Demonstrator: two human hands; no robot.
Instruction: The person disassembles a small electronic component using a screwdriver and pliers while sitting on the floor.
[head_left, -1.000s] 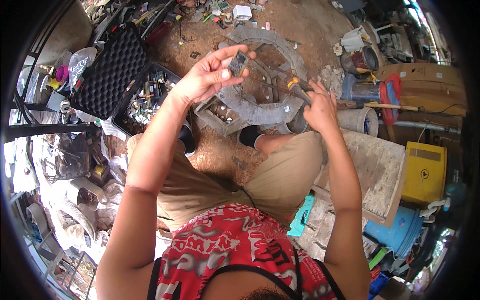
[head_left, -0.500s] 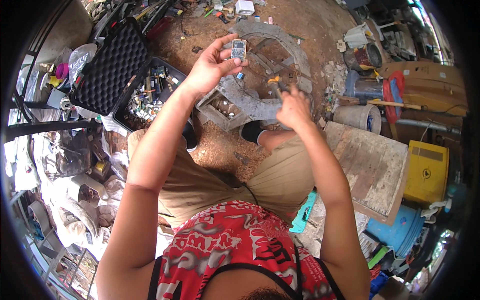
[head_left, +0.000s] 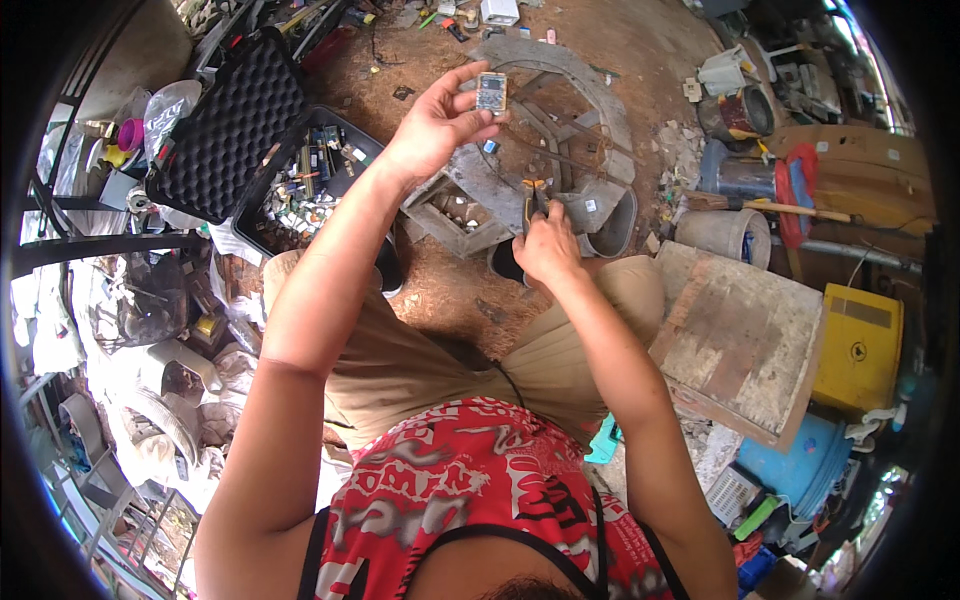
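Your left hand pinches board at 12 o'clock; right hand wrapped round tool, 1 o'clock. Edge hold looks slight: a knock from the tool could drop the board.

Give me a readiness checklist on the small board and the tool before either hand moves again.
1. Left hand grip holding the small board: ok, held near its lower edge.
2. Board's face in view: ok, turned toward the camera.
3. Right hand grip holding the tool: ok.
4. Tool apart from the board: ok, visible gap.
5. Case open: ok, foam-lined lid back.
6. Board undamaged: cannot tell, too small.
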